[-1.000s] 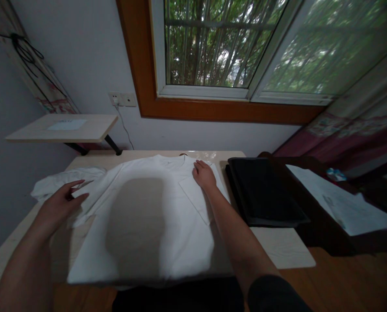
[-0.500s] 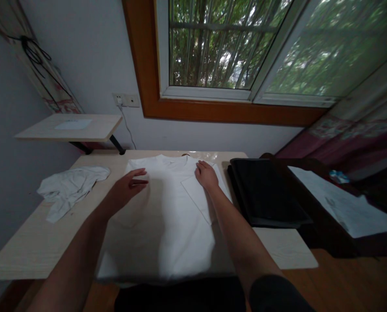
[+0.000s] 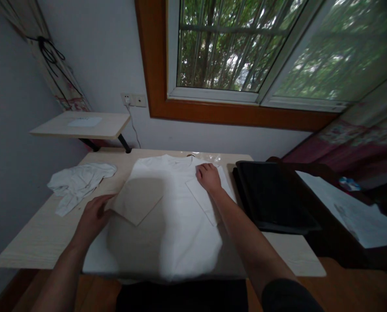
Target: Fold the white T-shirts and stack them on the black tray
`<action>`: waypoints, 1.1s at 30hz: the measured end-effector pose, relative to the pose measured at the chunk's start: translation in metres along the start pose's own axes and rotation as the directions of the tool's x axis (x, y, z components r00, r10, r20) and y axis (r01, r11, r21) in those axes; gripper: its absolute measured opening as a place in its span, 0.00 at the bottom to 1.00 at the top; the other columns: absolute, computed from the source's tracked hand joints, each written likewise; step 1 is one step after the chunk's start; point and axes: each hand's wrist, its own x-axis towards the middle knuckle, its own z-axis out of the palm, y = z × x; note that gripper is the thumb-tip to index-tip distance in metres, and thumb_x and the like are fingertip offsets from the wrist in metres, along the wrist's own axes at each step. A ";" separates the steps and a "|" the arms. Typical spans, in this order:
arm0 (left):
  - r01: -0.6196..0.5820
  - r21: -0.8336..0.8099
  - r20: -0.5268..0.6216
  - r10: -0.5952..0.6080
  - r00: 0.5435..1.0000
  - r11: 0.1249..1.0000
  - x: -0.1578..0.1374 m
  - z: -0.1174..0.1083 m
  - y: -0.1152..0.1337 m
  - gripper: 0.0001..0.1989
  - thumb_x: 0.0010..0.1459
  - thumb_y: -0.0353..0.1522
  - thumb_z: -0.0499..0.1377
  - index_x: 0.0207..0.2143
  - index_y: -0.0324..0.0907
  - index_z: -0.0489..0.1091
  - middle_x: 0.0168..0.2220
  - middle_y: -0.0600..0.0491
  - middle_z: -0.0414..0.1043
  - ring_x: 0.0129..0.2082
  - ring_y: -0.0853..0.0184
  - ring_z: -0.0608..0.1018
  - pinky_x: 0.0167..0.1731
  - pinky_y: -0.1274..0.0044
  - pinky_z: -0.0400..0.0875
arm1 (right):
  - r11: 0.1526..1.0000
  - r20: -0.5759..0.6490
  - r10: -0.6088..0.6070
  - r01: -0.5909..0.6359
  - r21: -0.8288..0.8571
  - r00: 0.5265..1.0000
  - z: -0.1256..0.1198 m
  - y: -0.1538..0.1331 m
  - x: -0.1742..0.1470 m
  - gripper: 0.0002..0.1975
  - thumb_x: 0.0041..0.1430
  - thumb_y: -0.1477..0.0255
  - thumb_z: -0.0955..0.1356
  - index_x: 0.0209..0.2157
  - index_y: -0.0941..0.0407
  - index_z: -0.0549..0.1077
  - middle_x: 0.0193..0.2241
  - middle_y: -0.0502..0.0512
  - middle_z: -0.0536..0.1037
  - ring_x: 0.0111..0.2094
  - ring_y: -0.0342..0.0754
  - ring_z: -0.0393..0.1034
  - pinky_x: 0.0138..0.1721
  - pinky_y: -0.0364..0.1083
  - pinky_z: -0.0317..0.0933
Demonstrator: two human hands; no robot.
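A white T-shirt (image 3: 177,208) lies spread on the pale wooden table, its collar at the far side and its sleeves folded inward over the body. At its left edge my left hand (image 3: 94,216) pinches the folded sleeve, pulling its corner slightly outward. My right hand (image 3: 209,177) rests on the shirt's upper right, beside the collar, palm down with the fingers slightly bent on the cloth. The left fingertips are partly hidden.
A crumpled white cloth (image 3: 79,182) lies on the left of the table (image 3: 34,242). A raised shelf (image 3: 82,125) stands behind it. Flat black folders or bags (image 3: 278,195) are stacked at the right, beside a dark surface bearing a white sheet (image 3: 352,212).
My left hand has moved left and toward me, from above the shirt to its left edge, and has taken hold of the sleeve. My right hand stays near the collar. The view has shifted slightly.
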 end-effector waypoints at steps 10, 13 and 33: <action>0.003 0.095 0.017 -0.004 1.000 0.995 -0.009 0.017 -0.015 0.21 0.63 0.41 0.56 0.56 0.44 0.71 0.50 0.45 0.76 0.49 0.54 0.76 0.53 0.61 0.70 | 0.966 0.250 0.032 -0.094 0.239 0.968 0.010 -0.132 -0.002 0.22 0.66 0.54 0.69 0.50 0.56 0.77 0.46 0.61 0.79 0.48 0.54 0.71 0.48 0.48 0.62; 0.009 0.062 0.010 -0.010 1.000 0.998 -0.010 0.015 -0.010 0.19 0.63 0.40 0.55 0.53 0.45 0.72 0.50 0.45 0.76 0.50 0.54 0.76 0.54 0.61 0.70 | 0.949 0.398 0.071 -0.184 0.254 0.915 0.012 -0.152 0.004 0.20 0.62 0.56 0.72 0.47 0.57 0.77 0.47 0.64 0.79 0.50 0.56 0.72 0.48 0.49 0.64; -0.090 0.126 0.045 0.085 0.995 0.988 -0.012 0.016 -0.009 0.18 0.65 0.37 0.54 0.54 0.54 0.77 0.49 0.47 0.74 0.48 0.56 0.76 0.53 0.62 0.72 | 0.192 0.631 0.110 -0.639 0.745 0.768 0.008 -0.152 -0.009 0.35 0.69 0.61 0.66 0.67 0.50 0.43 0.27 0.49 0.79 0.21 0.47 0.77 0.20 0.41 0.68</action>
